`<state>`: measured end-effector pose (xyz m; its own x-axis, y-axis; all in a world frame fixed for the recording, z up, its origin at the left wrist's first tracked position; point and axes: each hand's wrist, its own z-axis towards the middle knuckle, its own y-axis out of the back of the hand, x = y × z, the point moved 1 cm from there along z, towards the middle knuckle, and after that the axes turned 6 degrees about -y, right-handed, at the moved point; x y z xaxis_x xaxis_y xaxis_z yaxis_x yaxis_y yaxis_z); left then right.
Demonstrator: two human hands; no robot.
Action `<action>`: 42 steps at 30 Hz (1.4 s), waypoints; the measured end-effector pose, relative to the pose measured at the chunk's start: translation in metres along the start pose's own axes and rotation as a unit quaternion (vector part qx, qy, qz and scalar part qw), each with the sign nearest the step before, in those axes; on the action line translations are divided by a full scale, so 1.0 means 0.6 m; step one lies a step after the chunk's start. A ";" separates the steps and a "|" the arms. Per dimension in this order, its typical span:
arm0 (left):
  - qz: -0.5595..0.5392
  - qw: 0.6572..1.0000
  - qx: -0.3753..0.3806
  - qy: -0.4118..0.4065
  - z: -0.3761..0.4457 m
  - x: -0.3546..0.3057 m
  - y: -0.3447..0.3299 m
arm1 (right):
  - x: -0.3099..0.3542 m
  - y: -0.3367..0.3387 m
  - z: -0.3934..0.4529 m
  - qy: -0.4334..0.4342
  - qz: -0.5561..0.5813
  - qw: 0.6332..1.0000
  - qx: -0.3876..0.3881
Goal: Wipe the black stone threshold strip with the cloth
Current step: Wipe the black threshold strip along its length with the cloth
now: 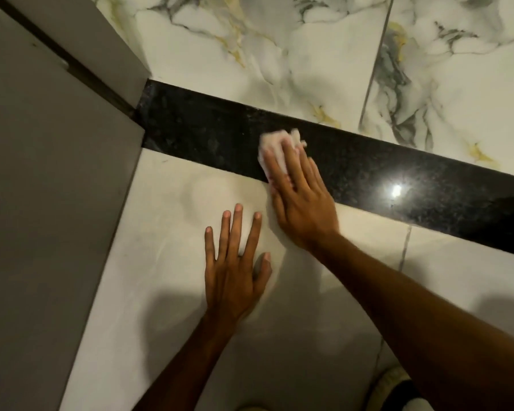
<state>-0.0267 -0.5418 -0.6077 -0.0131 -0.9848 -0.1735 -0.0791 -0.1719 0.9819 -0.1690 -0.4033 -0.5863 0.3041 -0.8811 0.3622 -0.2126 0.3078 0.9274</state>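
Note:
The black stone threshold strip (202, 126) runs across the floor from the grey wall at the left down to the right edge, speckled and glossy. A small white cloth (275, 143) lies bunched on the strip near its middle. My right hand (301, 200) presses flat on the cloth, fingers pointing up and left, palm over the strip's near edge. My left hand (236, 262) rests flat on the pale floor tile below the strip, fingers spread, holding nothing.
A grey wall or door panel (48, 203) fills the left side, meeting the strip's left end. Veined white marble tiles (279, 54) lie beyond the strip. A light reflection (396, 189) glares on the strip at right. A shoe tip (392, 384) shows at bottom right.

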 end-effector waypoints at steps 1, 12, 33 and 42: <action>0.001 1.000 0.005 0.005 0.000 0.007 0.006 | -0.012 0.006 -0.028 0.006 -0.006 1.000 0.012; 0.001 0.995 -0.058 0.083 -0.001 0.017 -0.013 | 0.042 0.003 0.134 -0.130 0.032 0.990 -0.044; 0.010 0.984 -0.079 0.159 0.001 0.044 -0.012 | 0.125 -0.052 0.100 0.132 -0.010 0.991 0.039; -0.017 0.981 -0.103 0.165 0.003 0.042 -0.015 | 0.168 -0.046 0.159 -0.097 0.026 0.993 -0.057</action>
<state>-0.0283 -0.5648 -0.6213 0.3120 -0.9275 -0.2058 0.1306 -0.1727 0.9763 -0.2212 -0.5351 -0.5845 0.1079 -0.9123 0.3951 -0.1133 0.3835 0.9165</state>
